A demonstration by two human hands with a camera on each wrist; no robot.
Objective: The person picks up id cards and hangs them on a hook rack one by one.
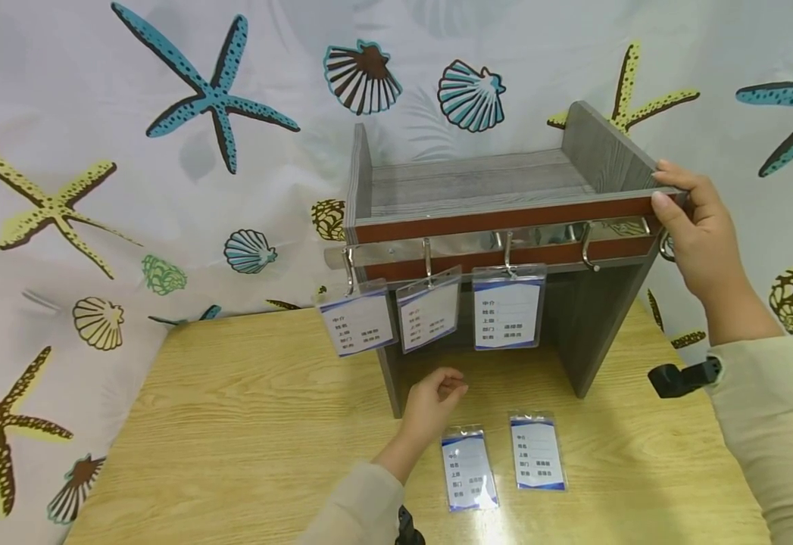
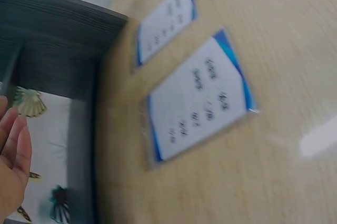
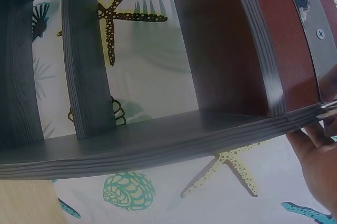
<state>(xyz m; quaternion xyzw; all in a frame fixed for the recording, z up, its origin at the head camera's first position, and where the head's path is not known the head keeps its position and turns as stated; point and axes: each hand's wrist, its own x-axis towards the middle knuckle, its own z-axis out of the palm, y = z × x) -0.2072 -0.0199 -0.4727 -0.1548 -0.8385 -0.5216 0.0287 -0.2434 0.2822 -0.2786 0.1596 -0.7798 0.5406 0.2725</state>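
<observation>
A grey wooden shelf [image 1: 478,174] with a brown front board carries a metal hook rail [image 1: 485,244]. My right hand [image 1: 699,227] grips its front right corner, thumb on the front edge; the right wrist view shows part of that hand [image 3: 316,161] beside the side panel. Three clear badge holders with white cards hang from the hooks: a left one [image 1: 358,322], a turned middle one [image 1: 430,312] and a right one [image 1: 509,309]. Just above the table, my left hand [image 1: 433,401] has loosely bent fingers and holds nothing. Near it lie two more badge holders, one [image 1: 469,471] nearer and another [image 1: 538,454] to its right.
The shelf stands on a light wood table [image 1: 253,409] at the back. Behind it hangs a white cloth [image 1: 287,182] printed with starfish and shells. A hook [image 1: 588,253] right of the hanging badges is bare.
</observation>
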